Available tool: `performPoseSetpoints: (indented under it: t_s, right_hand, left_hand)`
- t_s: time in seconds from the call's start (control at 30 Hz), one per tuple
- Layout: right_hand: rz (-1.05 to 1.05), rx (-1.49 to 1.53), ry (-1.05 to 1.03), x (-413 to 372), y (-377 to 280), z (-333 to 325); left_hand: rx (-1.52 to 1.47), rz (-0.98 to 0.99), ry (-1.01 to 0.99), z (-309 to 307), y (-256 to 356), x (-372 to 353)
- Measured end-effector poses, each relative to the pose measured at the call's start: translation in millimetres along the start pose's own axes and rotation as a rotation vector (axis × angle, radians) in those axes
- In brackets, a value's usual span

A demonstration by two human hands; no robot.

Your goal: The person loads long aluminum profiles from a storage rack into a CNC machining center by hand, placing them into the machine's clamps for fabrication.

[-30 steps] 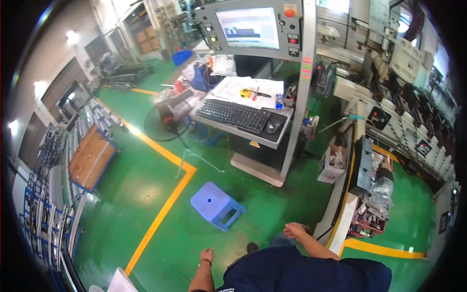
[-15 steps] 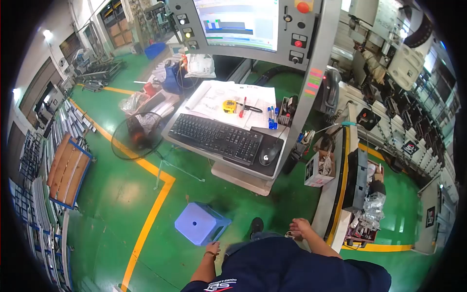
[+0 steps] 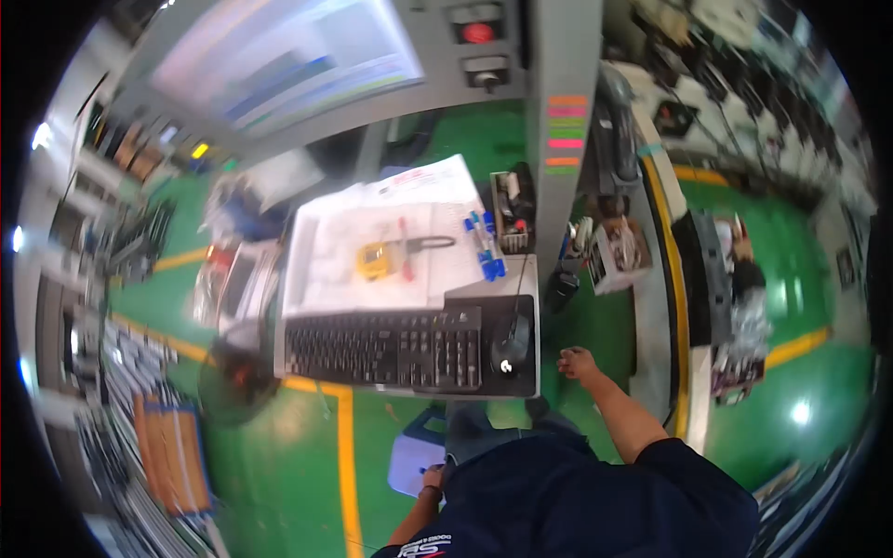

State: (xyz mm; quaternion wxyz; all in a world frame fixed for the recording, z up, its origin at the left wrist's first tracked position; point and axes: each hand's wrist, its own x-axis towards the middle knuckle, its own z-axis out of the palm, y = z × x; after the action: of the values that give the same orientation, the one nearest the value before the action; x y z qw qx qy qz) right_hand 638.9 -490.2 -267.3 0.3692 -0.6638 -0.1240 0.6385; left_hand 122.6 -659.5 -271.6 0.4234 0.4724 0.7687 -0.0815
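Note:
My right hand (image 3: 577, 363) hangs in the air just right of the desk's front corner, fingers loosely apart and holding nothing. Nearest to it is a black computer mouse (image 3: 508, 352) on a dark pad, beside a black keyboard (image 3: 381, 350). My left hand (image 3: 433, 477) is low by my side, over the edge of a blue plastic stool (image 3: 406, 462); its fingers are too small and blurred to read. Behind the keyboard, paper sheets (image 3: 321, 251) carry a yellow tape measure (image 3: 373, 261), a red pen (image 3: 406, 249) and blue markers (image 3: 486, 245).
A control panel with a screen (image 3: 288, 65) and a red button (image 3: 478, 34) rises above the desk. A small holder (image 3: 511, 209) stands by the grey post (image 3: 565, 121). On the floor are a cardboard box (image 3: 619, 256) at right and a fan (image 3: 242, 377) at left.
My view has moved closer to the desk and turned, so the keyboard and papers look nearer. My right hand is now beside the desk's right corner. The stool is now partly hidden by my body.

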Motion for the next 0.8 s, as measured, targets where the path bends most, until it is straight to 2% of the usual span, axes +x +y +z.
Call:
performPoseSetpoints:
  t_s: [0.1, 0.17, 0.2, 0.23, 0.27, 0.37, 0.43, 0.63, 0.8]
  right_hand:
    - [0.023, 0.059, -0.003, 18, 55, 42]
    - [-0.051, 0.045, -0.077, 31, 105, 60]
    - [-0.060, 0.109, -0.019, 46, 148, 74]
    - [-0.010, 0.120, 0.045, 42, 178, 94]
    - [0.075, 0.088, 0.102, 33, 197, 114]
    - [0.271, -0.082, 0.121, 10, 244, 169]
    - [0.315, -0.205, 0.053, 12, 282, 197]
    - [0.212, -0.552, -0.251, 80, 362, 257]
    - [0.110, -0.698, -0.379, 122, 389, 293]
  left_hand:
    - [0.298, 0.326, -0.147, -46, -28, 87]
    - [0.456, 0.434, -0.185, -102, -20, 128]
    - [0.510, 0.481, -0.203, -122, -12, 136]
    - [0.644, 0.650, -0.004, -140, -7, 130]
    - [0.672, 0.693, 0.062, -154, 2, 129]
    - [0.716, 0.674, 0.008, -185, 14, 152]
    - [0.754, 0.643, -0.029, -193, 10, 160]
    - [0.898, 0.668, -0.001, -187, 7, 188]
    - [0.958, 0.723, -0.021, -166, 12, 217]
